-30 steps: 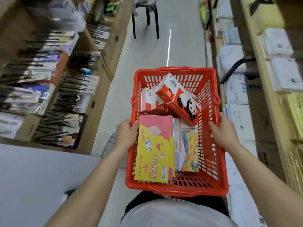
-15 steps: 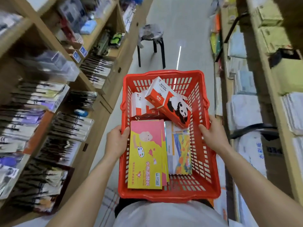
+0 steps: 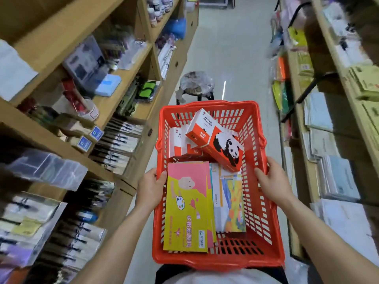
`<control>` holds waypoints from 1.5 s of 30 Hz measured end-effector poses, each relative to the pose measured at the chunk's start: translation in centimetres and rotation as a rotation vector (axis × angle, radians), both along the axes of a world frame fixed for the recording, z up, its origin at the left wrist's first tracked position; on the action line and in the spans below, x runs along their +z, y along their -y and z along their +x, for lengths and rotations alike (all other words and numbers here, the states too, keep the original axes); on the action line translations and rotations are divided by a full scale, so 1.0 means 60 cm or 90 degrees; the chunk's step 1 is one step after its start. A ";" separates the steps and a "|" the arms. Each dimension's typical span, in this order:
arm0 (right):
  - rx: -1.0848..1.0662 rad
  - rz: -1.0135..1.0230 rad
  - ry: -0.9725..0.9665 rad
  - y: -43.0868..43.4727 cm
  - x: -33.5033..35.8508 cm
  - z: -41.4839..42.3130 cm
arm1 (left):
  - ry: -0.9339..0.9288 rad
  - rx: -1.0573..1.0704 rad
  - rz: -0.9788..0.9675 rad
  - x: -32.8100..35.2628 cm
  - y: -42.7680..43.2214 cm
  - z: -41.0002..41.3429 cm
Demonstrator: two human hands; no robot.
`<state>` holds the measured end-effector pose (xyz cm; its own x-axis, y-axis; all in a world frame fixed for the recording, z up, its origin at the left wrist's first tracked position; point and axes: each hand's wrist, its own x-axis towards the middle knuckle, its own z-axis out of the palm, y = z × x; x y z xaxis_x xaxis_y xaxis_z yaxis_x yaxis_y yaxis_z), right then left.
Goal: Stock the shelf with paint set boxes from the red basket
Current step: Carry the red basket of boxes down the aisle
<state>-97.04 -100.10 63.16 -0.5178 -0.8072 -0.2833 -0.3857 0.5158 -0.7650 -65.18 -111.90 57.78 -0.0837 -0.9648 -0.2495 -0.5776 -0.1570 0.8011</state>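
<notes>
I carry a red plastic basket (image 3: 264, 218) in front of me down a shop aisle. My left hand (image 3: 150, 186) grips its left rim and my right hand (image 3: 273, 182) grips its right rim. Inside lie a yellow-and-pink paint set box (image 3: 187, 210), a colourful box (image 3: 230, 203) beside it, a red-and-white panda water-colour box (image 3: 216, 139) tilted on top, and another red-and-white box (image 3: 177, 143) partly hidden beneath it.
Wooden shelves (image 3: 114, 93) on the left hold packs of brushes (image 3: 117, 143) and art supplies. Shelves (image 3: 336, 64) on the right hold stacks of paper pads. A black stool (image 3: 195, 87) with a covered seat stands in the aisle just ahead of the basket.
I have moved forward along the aisle with the basket; the stool is now much closer. Both hands keep their hold on the rims and the boxes have not shifted.
</notes>
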 end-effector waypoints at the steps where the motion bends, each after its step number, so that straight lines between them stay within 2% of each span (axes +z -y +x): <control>1: -0.001 0.001 0.000 0.038 0.002 -0.008 | -0.003 -0.002 -0.001 0.005 0.039 -0.008; 7: -0.009 -0.002 0.021 0.336 -0.016 -0.078 | -0.012 -0.007 0.001 0.016 0.332 -0.084; 16: -0.013 0.001 0.039 0.758 -0.095 -0.231 | 0.055 -0.012 0.004 -0.013 0.754 -0.227; 23: -0.035 0.023 -0.027 1.064 -0.127 -0.338 | 0.073 0.002 0.007 -0.057 1.055 -0.335; 31: -0.074 0.047 -0.032 1.377 -0.191 -0.432 | 0.048 -0.047 0.057 -0.147 1.394 -0.437; 39: -0.087 0.104 -0.039 1.591 -0.302 -0.524 | 0.062 -0.055 0.138 -0.252 1.618 -0.531; 45: -0.072 0.161 -0.039 1.674 -0.413 -0.584 | 0.053 -0.029 0.138 -0.342 1.680 -0.598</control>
<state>-132.06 -200.54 38.37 -0.6230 -0.6506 -0.4342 -0.3564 0.7302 -0.5829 -101.05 -212.68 37.24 -0.0958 -0.8835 -0.4585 -0.6511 -0.2928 0.7002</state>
